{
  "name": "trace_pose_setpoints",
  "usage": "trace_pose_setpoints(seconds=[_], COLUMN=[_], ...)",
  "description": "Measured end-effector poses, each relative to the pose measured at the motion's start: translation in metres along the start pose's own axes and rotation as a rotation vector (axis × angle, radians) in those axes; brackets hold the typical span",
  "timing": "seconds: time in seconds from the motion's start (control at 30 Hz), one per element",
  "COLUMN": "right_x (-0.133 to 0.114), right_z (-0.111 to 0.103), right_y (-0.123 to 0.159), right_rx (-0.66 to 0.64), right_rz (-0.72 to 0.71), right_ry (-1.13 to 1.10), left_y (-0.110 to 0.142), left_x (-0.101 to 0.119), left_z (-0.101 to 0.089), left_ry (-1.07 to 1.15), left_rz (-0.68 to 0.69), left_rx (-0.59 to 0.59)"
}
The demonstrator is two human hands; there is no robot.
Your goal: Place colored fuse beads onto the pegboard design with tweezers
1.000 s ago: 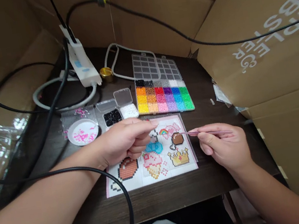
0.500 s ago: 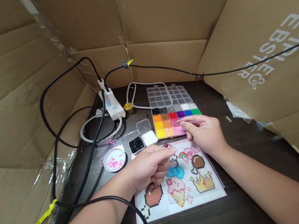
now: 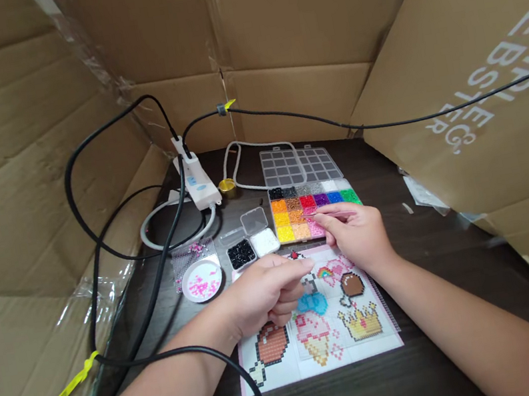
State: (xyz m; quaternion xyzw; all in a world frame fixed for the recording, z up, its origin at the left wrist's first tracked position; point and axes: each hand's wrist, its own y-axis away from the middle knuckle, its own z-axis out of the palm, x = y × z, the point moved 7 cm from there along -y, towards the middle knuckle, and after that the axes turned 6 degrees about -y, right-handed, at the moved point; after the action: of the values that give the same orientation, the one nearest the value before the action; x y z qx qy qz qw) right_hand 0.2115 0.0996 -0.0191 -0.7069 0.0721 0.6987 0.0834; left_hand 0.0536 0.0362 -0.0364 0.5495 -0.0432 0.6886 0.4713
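Note:
My right hand (image 3: 357,231) pinches a pair of pink tweezers (image 3: 339,214). Their tips reach over the compartments of a bead box (image 3: 284,230) sorted by colour, near the orange and pink beads. Curled fingers, with the uppermost digit pointing right, show on my left hand (image 3: 273,293); nothing is visible in it, though its palm is hidden. Under that hand lies a sheet of pixel patterns (image 3: 322,362), with an ice cream, a crown (image 3: 360,323), drumsticks and a rainbow. Blue beadwork (image 3: 313,305) is partly covered by my left hand.
Left of the sheet stand a white dish (image 3: 202,281) of pink beads, a box of black beads (image 3: 241,254) and one of white beads (image 3: 265,242). A power strip (image 3: 201,185) sits behind. A black cable (image 3: 203,350) crosses before my left forearm. Cardboard walls (image 3: 285,19) surround the table.
My right hand and the tweezers have shifted slightly left over the bead box. My left hand stays almost in place. The view has tilted a little.

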Motion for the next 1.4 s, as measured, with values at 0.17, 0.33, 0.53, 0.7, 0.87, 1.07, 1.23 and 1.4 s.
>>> trace_pose_setpoints(seconds=[0.17,0.33,0.53,0.7,0.87,1.07,1.23,1.4], right_x=[0.000,0.000,0.001,0.002,0.002,0.002,-0.001,-0.011], right_z=[0.000,0.000,0.001,-0.001,-0.002,-0.003,-0.005,-0.020], right_y=[-0.001,-0.001,-0.001,-0.001,-0.002,-0.002,-0.002,0.004], right_rx=[-0.005,0.002,-0.001,0.000,-0.007,-0.016,0.000,0.059], right_rz=[0.003,0.009,0.015,0.002,-0.006,0.000,-0.024,-0.090], right_ry=[-0.005,-0.017,-0.011,-0.002,0.011,0.010,0.001,-0.072], left_y=[0.000,0.001,0.001,0.001,0.001,0.001,0.001,0.002], left_x=[0.001,0.000,-0.001,0.000,0.001,0.001,0.001,0.002], left_z=[0.001,0.001,0.000,0.001,0.001,0.001,0.001,0.000], left_ry=[-0.004,-0.016,-0.008,-0.006,-0.011,-0.026,-0.008,0.001], left_rz=[-0.007,-0.012,-0.008,0.006,-0.003,-0.007,-0.005,-0.010], left_rx=[0.017,0.007,0.011,0.003,0.004,0.010,0.018,0.027])
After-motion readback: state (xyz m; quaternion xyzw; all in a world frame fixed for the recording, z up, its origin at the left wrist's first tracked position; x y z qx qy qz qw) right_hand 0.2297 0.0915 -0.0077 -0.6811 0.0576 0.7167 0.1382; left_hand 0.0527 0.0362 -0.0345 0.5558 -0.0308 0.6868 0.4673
